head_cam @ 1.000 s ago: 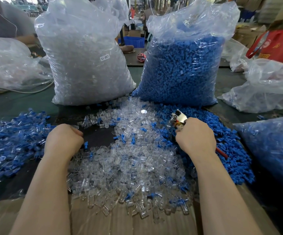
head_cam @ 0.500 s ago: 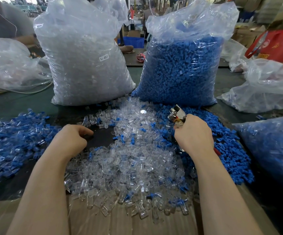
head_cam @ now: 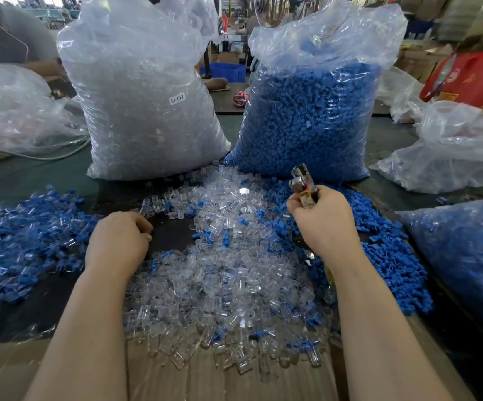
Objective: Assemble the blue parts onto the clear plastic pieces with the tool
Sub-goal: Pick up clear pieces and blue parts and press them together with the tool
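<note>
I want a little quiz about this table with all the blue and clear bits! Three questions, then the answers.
1. True or false: the right hand grips the tool.
2. Which big bag stands on the left? A) the bag of clear pieces B) the bag of blue parts
3. What is written on the label of the left bag?

Key
1. True: its fingers are curled round the handles, and the metal head sticks up above the fist.
2. A
3. SJ-017

Extra: the left hand rests curled at the edge of the clear pile; whether it holds a piece cannot be seen.
</note>
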Demonstrator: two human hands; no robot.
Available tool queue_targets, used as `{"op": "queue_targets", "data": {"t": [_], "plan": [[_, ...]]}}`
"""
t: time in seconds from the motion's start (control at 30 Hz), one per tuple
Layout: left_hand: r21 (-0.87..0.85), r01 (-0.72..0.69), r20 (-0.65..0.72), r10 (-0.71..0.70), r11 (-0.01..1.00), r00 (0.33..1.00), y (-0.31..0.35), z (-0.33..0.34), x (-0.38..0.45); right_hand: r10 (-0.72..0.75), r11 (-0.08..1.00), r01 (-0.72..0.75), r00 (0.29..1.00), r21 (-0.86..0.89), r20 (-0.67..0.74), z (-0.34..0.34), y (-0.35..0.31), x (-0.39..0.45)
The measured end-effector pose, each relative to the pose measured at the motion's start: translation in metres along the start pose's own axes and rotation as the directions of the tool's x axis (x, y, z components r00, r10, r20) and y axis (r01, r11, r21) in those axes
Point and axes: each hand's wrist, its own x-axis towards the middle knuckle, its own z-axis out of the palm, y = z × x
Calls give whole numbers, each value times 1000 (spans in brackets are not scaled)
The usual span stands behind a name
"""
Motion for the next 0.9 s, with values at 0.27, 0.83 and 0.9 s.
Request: {"op": "queue_targets", "data": {"t": [0.27, 0.83, 0.9], "plan": [[-646, -76, -32, 72, 760, 997, 36, -5, -11, -30, 946, 16, 999, 325, 37, -5, -12, -4], [-968, 161, 193, 154, 195, 969, 103, 5, -48, -225, 879, 173, 972, 445, 64, 5, -33, -18], [-969, 189, 214, 159, 158, 964, 106, 5, -50, -224, 882, 180, 973, 435, 52, 5, -34, -18]]}}
